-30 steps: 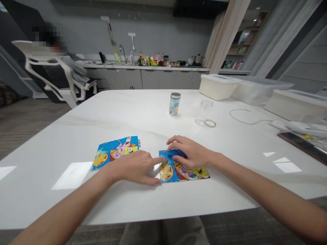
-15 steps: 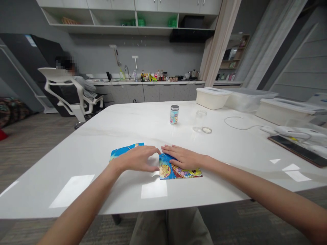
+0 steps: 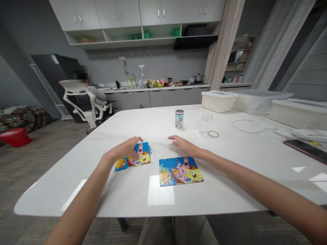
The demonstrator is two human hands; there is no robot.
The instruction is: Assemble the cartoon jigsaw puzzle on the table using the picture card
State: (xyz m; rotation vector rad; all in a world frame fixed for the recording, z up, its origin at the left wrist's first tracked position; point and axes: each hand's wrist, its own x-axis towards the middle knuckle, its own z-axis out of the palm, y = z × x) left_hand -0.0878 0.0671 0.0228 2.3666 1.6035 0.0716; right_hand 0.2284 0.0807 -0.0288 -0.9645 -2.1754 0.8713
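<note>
A jigsaw puzzle [image 3: 181, 171] with a cartoon picture of a pink starfish and a yellow sponge in a boat lies flat near the table's front edge. Just beyond its far right corner is my right hand [image 3: 186, 145], open, fingers stretched to the left and holding nothing. To the left lies a sheet with the same picture [image 3: 143, 156], a barcode strip at its right edge. My left hand [image 3: 126, 148] is over that sheet's upper left part, thumb and fingers apart; whether it touches the sheet I cannot tell. Further back stands a small printed tin [image 3: 179, 119] with a silver lid.
A clear jar [image 3: 206, 123] and a ring-shaped lid [image 3: 213, 134] lie right of the tin. Storage boxes [image 3: 218, 102], a white cable [image 3: 240, 127] and a phone [image 3: 308, 149] occupy the table's right side. Across the room, a person [image 3: 95, 95] sits in a white chair.
My right hand has come off the puzzle and moved to its far side, uncovering the picture. My left hand has moved left, over the other sheet, which shows more fully. The view has tilted up.
</note>
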